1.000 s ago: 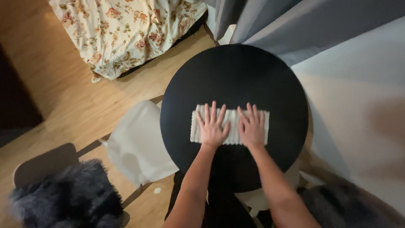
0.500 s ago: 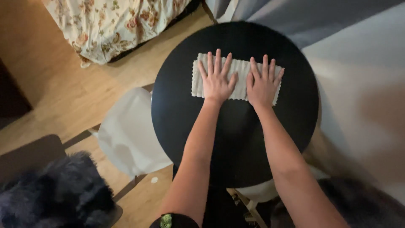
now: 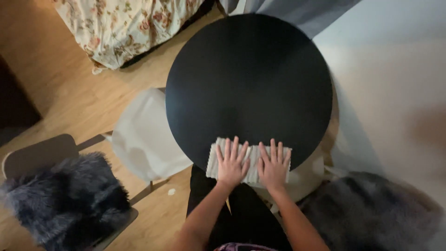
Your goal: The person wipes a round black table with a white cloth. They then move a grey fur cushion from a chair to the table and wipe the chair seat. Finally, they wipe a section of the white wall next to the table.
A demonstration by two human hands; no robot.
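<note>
A pale ribbed cloth [image 3: 254, 163] lies flat at the near edge of a round black table [image 3: 248, 83], partly hanging over the rim. My left hand [image 3: 231, 162] presses on the cloth's left half with fingers spread. Beside it my right hand [image 3: 273, 163] lies flat on the right half, fingers apart. Both palms cover most of the cloth. Neither hand grips anything.
A white chair [image 3: 144, 135] stands left of the table. A grey chair with a dark fluffy cushion [image 3: 60, 200] is at lower left, another furry cushion [image 3: 371, 214] at lower right. A flowered bedspread [image 3: 125, 28] hangs at top left over the wooden floor. A wall is on the right.
Both hands have slid the cloth from the table's far side back to its near edge, staying flat on it.
</note>
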